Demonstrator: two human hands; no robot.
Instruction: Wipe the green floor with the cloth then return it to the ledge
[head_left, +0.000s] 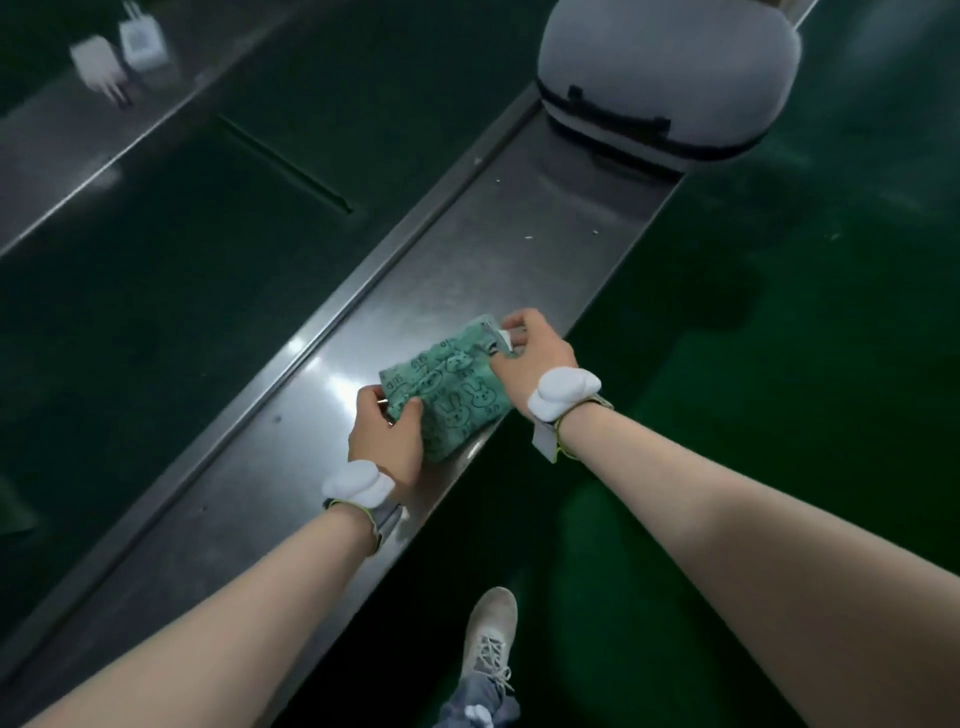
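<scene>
A green cloth (453, 391) printed with rabbit figures lies folded on the shiny metal ledge (311, 441), partly over its near edge. My left hand (387, 441) grips the cloth's near left corner. My right hand (532, 349) pinches its far right corner, where a white tag shows. Both wrists wear white bands. The green floor (753, 364) spreads to the right of the ledge and below it.
A grey rounded bag or cushion (667, 78) sits on the ledge at the far end. Two white plug-like objects (122, 57) rest on a second metal ledge at the far left. A shoe (491, 639) stands on the floor beneath my arms.
</scene>
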